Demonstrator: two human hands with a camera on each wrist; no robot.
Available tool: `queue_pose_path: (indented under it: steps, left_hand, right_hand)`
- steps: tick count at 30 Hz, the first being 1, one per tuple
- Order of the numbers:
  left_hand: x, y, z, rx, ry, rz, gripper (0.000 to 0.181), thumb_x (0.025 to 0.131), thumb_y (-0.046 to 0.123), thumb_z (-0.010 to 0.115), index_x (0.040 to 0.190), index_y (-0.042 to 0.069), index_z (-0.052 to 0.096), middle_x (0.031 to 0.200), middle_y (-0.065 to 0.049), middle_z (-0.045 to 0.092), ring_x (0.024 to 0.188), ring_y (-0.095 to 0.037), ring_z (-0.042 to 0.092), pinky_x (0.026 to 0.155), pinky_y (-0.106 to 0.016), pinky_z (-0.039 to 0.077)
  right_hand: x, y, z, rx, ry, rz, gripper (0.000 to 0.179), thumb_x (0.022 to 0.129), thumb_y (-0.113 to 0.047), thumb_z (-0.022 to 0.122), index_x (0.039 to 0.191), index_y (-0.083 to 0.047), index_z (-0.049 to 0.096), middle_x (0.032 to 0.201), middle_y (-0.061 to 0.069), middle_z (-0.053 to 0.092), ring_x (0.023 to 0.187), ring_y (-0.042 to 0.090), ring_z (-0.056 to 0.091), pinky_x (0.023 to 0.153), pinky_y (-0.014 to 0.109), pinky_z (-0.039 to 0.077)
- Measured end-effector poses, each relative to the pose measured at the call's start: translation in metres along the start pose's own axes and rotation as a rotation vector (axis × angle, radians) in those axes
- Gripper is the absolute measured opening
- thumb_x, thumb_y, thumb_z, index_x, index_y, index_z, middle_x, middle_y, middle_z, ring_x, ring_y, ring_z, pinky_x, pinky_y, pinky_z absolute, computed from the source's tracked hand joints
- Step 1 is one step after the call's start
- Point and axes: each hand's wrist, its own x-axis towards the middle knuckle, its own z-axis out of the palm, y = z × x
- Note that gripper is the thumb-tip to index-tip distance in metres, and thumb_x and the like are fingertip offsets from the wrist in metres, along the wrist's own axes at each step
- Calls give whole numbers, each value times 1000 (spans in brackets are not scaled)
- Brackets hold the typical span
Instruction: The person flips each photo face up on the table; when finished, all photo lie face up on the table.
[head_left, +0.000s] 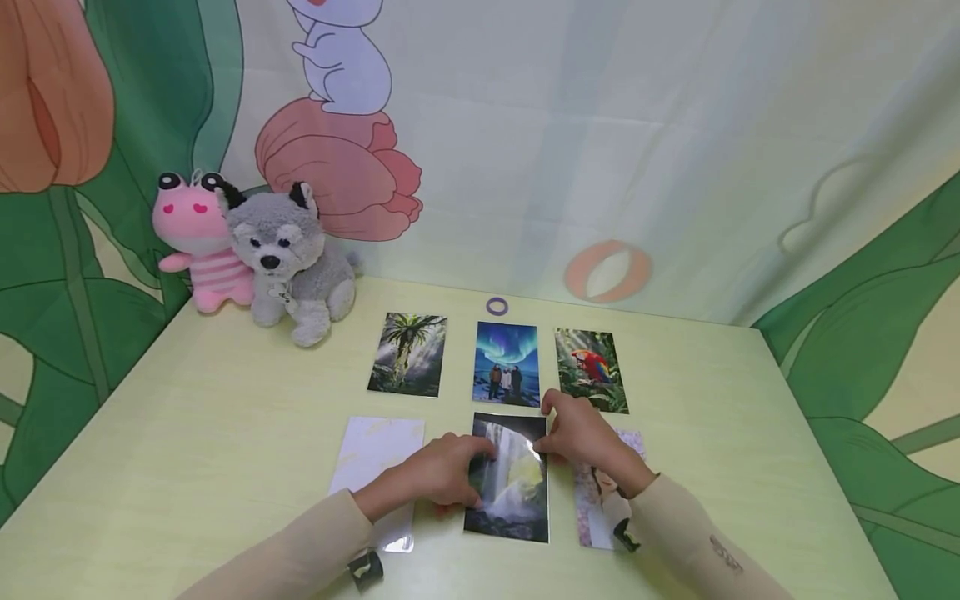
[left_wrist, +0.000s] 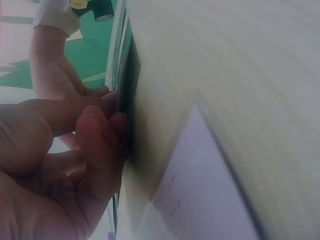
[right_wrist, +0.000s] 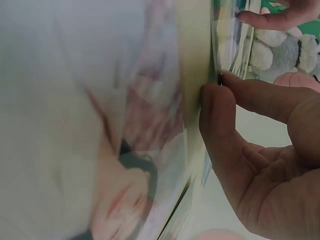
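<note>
A waterfall photo card (head_left: 513, 496) lies in the middle of the near row, with both hands at its sides. My left hand (head_left: 445, 469) pinches its left edge, thumb on the picture face; the left wrist view shows those fingertips (left_wrist: 120, 122) at the card's dark edge. On the opposite edge, my right hand (head_left: 585, 431) pinches between thumb and index finger, seen close up as the right hand (right_wrist: 270, 150) in the right wrist view. A pale card (head_left: 375, 446) with faint gold marks is partly under the left forearm. The right forearm partly covers a portrait photo card (head_left: 585, 508).
Behind lie a palm photo card (head_left: 408, 354), an aurora photo card (head_left: 506, 358) and a parrot photo card (head_left: 592, 371). A purple ring (head_left: 497, 313) sits near the table's back edge. A plush husky (head_left: 288, 250) and a pink plush frog (head_left: 198, 242) stand at back left.
</note>
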Motion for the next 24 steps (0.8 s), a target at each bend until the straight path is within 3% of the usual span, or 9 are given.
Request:
queue_pose_path:
  steps: [7, 12, 18, 24]
  left_hand:
    - [1, 0, 1, 55, 18, 13, 55, 70, 7, 86, 120, 10, 63, 86, -11, 68, 37, -11, 52, 57, -25, 47]
    - [1, 0, 2, 86, 25, 7, 55, 70, 10, 87, 119, 12, 63, 84, -6, 64, 51, -17, 53, 53, -28, 45]
    - [0, 2, 5, 106, 39, 6, 55, 71, 11, 87, 119, 12, 62, 78, -4, 60, 52, -19, 52, 47, -29, 43]
    - [-2, 0, 3, 173, 57, 28, 53, 72, 17, 87, 119, 14, 63, 88, -5, 66, 69, -18, 55, 58, -30, 44]
  right_hand:
    - [1, -5, 0, -53, -2, 30, 41, 80, -10, 83, 111, -3, 57, 60, 7, 66, 51, 19, 60, 52, 29, 42]
    - [0, -7, 0, -102, 10, 19, 43, 80, -13, 84, 113, -4, 57, 59, 6, 65, 50, 17, 59, 51, 29, 42]
    - [1, -8, 0, -162, 5, 22, 48, 82, -17, 83, 121, -6, 58, 59, 4, 63, 49, 18, 58, 50, 29, 42]
    - [1, -9, 0, -208, 12, 9, 47, 80, -20, 84, 120, -8, 61, 65, 2, 61, 53, 17, 56, 49, 30, 41]
